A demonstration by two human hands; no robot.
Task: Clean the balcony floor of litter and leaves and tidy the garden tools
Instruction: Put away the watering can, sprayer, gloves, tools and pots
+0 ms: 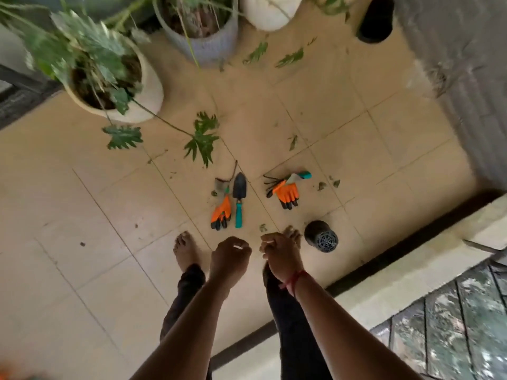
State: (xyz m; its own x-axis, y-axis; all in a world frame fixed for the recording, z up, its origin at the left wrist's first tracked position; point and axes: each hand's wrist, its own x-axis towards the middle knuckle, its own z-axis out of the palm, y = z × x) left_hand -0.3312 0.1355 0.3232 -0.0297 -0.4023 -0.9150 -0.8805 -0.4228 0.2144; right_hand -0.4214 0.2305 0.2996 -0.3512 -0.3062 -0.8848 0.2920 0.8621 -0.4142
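Observation:
I look straight down at a beige tiled balcony floor [109, 215]. My left hand [230, 252] and my right hand [277, 252] hang side by side above my bare feet, both with fingers curled shut and nothing visible in them. Just beyond them lie a trowel [239, 197] with a teal handle, an orange glove [220, 213] to its left, and a second orange glove [286, 194] over a small rake [270, 182] with a teal handle. Cut green leaves [290, 58] and small scraps [327, 185] lie scattered on the tiles.
A small black pot [321, 236] lies on its side by my right foot. A cream planter [148, 97], a grey ribbed planter [208, 45], a white sack [269, 12] and another black pot [375, 20] line the far edge. A dark threshold [397, 245] runs at right.

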